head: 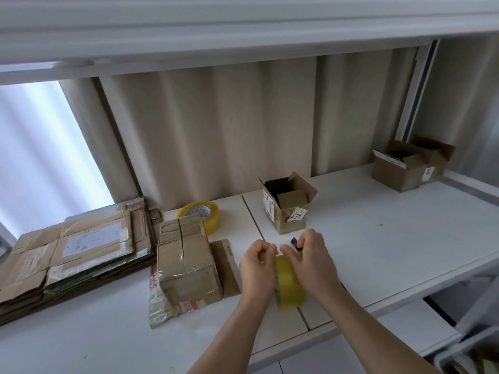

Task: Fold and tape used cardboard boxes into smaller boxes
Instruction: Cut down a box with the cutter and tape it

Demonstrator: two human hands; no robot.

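Fingers (270,251) of both hands are curled in tight over the top of a roll of yellowish clear packing tape (290,284), which stands on edge on the white table (391,238) between the wrists. The left hand (256,268) pinches at the rim of the roll, seemingly at the loose end of the tape, though the end itself is too small to make out. The right hand (310,257) grips the roll from the other side and also holds a small dark object (295,242), possibly a cutter.

By my reading, the step in hand is freeing a strip of tape. Just to the left lies the folded, partly taped brown cardboard box (186,265), resting on a flat brown cardboard sheet (228,265), not touched by either hand. Next, the strip would need peeling out cleanly and carrying over to that box's seam without sticking to itself.
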